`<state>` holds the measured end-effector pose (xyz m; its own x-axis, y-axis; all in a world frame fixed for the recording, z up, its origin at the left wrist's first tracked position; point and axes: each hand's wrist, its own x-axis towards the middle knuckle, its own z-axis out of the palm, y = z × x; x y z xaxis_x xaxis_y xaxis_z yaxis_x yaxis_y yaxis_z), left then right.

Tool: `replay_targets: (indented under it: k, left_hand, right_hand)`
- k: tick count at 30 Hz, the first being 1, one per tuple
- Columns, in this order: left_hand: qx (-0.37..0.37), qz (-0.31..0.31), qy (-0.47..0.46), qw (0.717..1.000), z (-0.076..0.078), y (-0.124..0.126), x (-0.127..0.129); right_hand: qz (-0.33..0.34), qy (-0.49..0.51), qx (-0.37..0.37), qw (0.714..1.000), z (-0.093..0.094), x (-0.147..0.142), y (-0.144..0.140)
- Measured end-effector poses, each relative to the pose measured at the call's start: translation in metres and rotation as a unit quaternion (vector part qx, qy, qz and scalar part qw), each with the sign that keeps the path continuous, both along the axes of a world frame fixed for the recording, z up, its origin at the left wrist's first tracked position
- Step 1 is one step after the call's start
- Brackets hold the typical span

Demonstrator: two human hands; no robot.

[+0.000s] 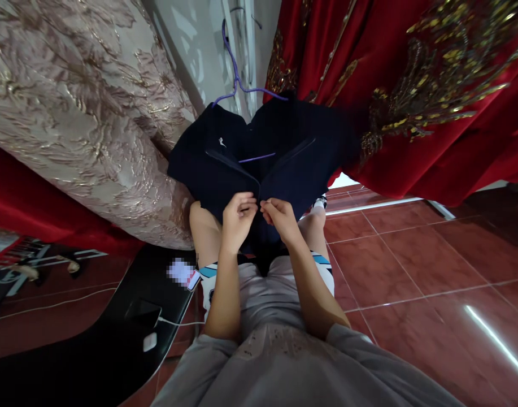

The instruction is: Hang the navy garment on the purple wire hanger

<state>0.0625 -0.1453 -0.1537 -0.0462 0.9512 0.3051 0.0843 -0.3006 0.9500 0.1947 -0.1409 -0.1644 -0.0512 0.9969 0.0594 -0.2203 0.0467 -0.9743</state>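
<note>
Garment (295, 164) Pinched at Front Edges Below Purple Hanger (235, 85)

The dark garment is hung before the wearer's knees, its shoulders spread by the hanger, apparently so that both hands can be left free for the front opening. The collar is parted, and the hanger's lower bar is exposed between the front panels. At the opening, cloth seems to be pinched between thumb and forefinger of the right hand (279, 216). The left hand (239, 219) is set just beside it, fingers curled; whether cloth is gripped there cannot be told. The two are probably kept close so the edges can be managed together. The garment is flanked by a pale gown (85, 113) and red cloth (339, 62). On a black table (76, 345), a dark phone (143, 312) is joined to a white cable (180, 323), presumably for charging.
</note>
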Motion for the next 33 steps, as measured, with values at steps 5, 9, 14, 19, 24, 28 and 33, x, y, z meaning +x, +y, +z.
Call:
replay_targets:
  k: [5, 9, 14, 19, 24, 28, 33]
  left_hand:
    - [0.018, -0.01, 0.044, 0.999, -0.014, 0.003, 0.004]
    - [0.045, 0.031, 0.094, 0.994, -0.021, 0.015, 0.016]
    - [0.062, 0.009, 0.189, 0.98, -0.01, 0.042, 0.016]
    - [0.194, 0.018, 0.118, 0.974, 0.064, 0.052, 0.002]
    - [0.307, 0.068, 0.16, 0.936, 0.123, 0.07, -0.002]
    - [0.344, 0.084, 0.223, 0.908, 0.142, 0.097, -0.024]
    - [0.384, 0.292, 0.102, 0.87, 0.13, 0.13, -0.114]
  right_hand:
    - [0.074, -0.02, -0.019, 0.997, 0.009, 0.008, 0.009]
    - [0.065, -0.042, 0.065, 0.995, 0.076, 0.012, 0.043]
    - [-0.041, -0.017, 0.203, 0.978, 0.165, -0.003, 0.079]
    - [-0.036, -0.041, 0.212, 0.976, 0.164, -0.006, 0.075]
    - [-0.019, -0.072, 0.214, 0.974, 0.144, 0.003, 0.073]
    - [-0.099, -0.133, 0.211, 0.963, 0.107, 0.002, 0.078]
    - [-0.089, -0.223, 0.242, 0.94, 0.079, -0.019, 0.069]
